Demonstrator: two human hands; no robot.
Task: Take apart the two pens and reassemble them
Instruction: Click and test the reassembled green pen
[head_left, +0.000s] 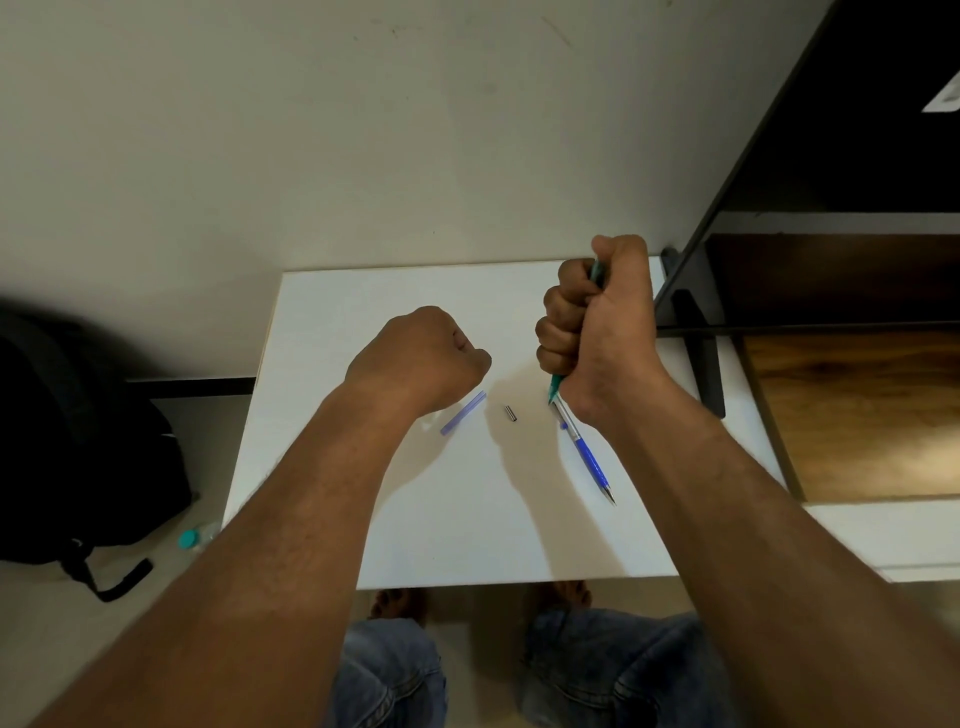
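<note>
My right hand (597, 322) is closed in a fist around a teal pen (555, 387), held nearly upright above the white table (467, 519); its ends stick out above and below the fist. A blue pen (587, 454) lies on the table just below that hand, tip toward me. My left hand (421, 358) hovers over the table's middle with fingers curled; whether it holds anything is hidden. A pale blue translucent pen part (463, 413) lies just right of the left wrist. A small dark metal spring (509, 413) lies between that part and the blue pen.
A black backpack (78, 441) sits on the floor at the left, with a teal-capped bottle (195, 538) beside it. A dark shelf frame (696, 322) and wooden surface stand against the table's right side. My knees show below the table's front edge.
</note>
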